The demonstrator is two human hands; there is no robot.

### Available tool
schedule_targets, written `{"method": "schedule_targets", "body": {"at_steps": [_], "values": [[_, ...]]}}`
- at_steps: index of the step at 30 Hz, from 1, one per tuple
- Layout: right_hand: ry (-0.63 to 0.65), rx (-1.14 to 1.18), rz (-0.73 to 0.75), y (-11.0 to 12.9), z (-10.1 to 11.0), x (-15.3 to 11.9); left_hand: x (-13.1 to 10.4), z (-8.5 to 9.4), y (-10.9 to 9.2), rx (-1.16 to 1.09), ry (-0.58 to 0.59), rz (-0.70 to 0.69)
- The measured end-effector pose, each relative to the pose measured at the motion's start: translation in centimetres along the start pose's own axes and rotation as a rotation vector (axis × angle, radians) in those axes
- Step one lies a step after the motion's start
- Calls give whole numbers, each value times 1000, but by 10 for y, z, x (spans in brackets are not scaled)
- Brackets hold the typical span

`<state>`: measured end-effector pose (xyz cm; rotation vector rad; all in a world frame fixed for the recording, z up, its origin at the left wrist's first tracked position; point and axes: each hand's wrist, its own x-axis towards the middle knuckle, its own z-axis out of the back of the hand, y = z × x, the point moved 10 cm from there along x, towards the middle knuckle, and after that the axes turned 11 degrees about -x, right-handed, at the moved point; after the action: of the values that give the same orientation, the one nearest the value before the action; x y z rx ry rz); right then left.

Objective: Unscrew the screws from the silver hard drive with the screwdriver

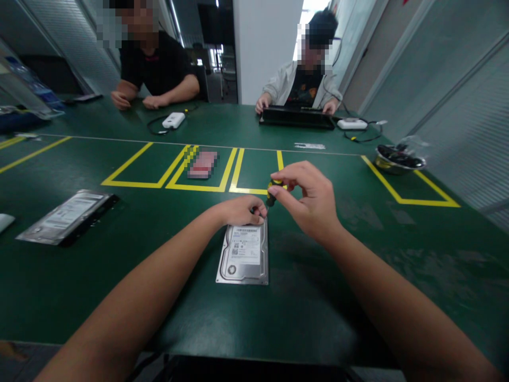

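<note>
A silver hard drive [242,254] with a white label lies flat on the green table [191,313], in front of me. My left hand [244,210] rests on its far end, fingers curled in a pinch near the far right corner; what they hold, if anything, is too small to make out. In my right hand [308,199] is a small screwdriver [271,197] with a yellow and black handle, gripped between thumb and fingers. Its thin shaft slants down to the drive's far right corner, close to the left fingertips.
Another hard drive [69,215] lies at the left. Yellow tape outlines [194,188] and a pink item [202,164] are beyond my hands. A bowl of dark items [400,158] stands at the right. Across the table sit two people, one holding a black panel [296,118].
</note>
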<state>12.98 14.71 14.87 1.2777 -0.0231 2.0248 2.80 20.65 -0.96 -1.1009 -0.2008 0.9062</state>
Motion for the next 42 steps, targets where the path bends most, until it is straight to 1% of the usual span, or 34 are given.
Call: {"method": "schedule_targets", "body": {"at_steps": [3, 9, 13, 17, 20, 24, 26, 30, 32, 37, 42], "values": [[-38, 2, -9, -2, 3, -1, 0, 0, -1, -6, -3, -9], [15, 55, 14, 1, -1, -1, 0, 0, 0, -10, 4, -2], [-27, -1, 11, 1, 3, 0, 1, -1, 0, -4, 15, -7], [-61, 9, 23, 1, 5, 0, 0, -1, 0, 2, 11, -11], [-63, -2, -6, -3, 5, -1, 0, -1, 1, -6, 6, 6], [-76, -17, -64, -8, 5, -3, 1, -2, 1, -15, 25, -12], [-64, 12, -62, -7, 4, -4, 1, -1, 2, -15, 10, -6], [0, 120, -38, -3, -2, -4, 1, 0, 4, -4, 2, 5], [19, 117, -41, -2, -4, -3, 3, 0, 4, 7, 6, -6], [-21, 9, 4, 2, 1, -2, 3, 0, 4, 21, 11, -2], [0, 93, -5, 1, 0, -1, 0, 0, 0, -13, 3, 10]]}}
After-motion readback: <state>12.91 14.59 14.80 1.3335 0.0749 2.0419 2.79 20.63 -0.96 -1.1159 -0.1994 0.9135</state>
